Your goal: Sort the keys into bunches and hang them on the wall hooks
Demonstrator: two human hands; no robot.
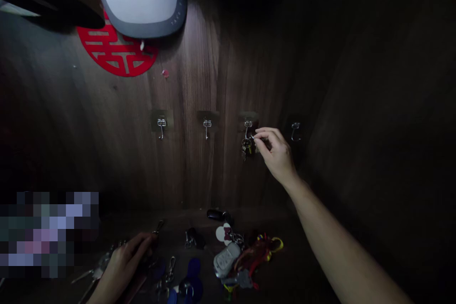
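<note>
At the third hook (248,126) on the wooden wall, my right hand (278,154) pinches a small shiny key ring (252,137) between thumb and fingers. Beside the fingertips, a bunch of keys (245,148) hangs from that hook. Partly dark below my right fingers are further small pieces. My left hand (124,259) lies low over the dark shelf, fingers together and curled, among several keys (98,270). A metal snap clasp (158,226) shows right at its fingertips; what lies under the fingers is hidden.
More wall hooks are the first (161,126), second (207,127) and fourth (295,130). On the shelf lie a grey remote fob (227,260), a black car key (215,214), blue tags (193,280) and a red-yellow tassel (254,256). Above hang a red cutout (124,64) and a grey-rimmed panel (142,28).
</note>
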